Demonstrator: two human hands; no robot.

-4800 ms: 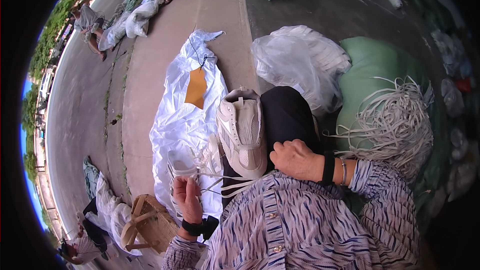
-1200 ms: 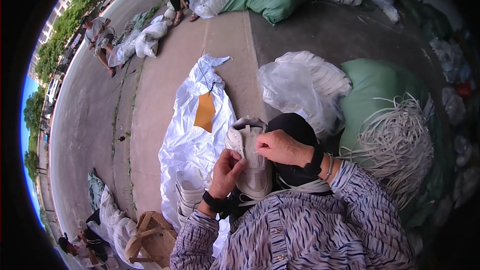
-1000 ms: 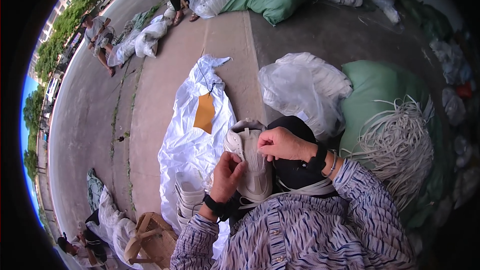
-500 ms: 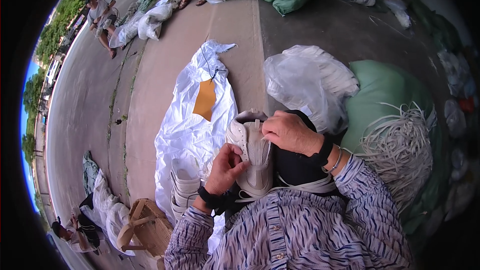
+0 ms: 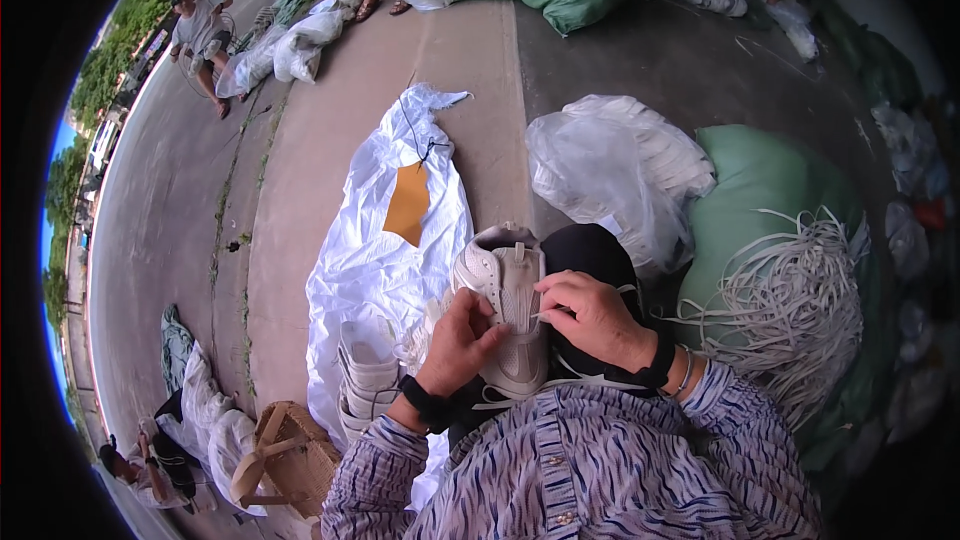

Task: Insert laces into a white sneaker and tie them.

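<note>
The beige shoe (image 5: pixel 517 305) sits at the centre of the frame, its toe toward the lower edge, beside my black-clad knee (image 5: pixel 590 250). My left grip (image 5: pixel 482 325) curls at its left edge; I cannot tell whether the fingertips meet. My right grip (image 5: pixel 541 308), opposite, is pinched together on a pale lace (image 5: pixel 539 317). Crumpled white sheeting (image 5: pixel 365 240) lies left of centre; loose laces (image 5: pixel 795 290) heap against a green sack (image 5: pixel 765 175) at right.
</note>
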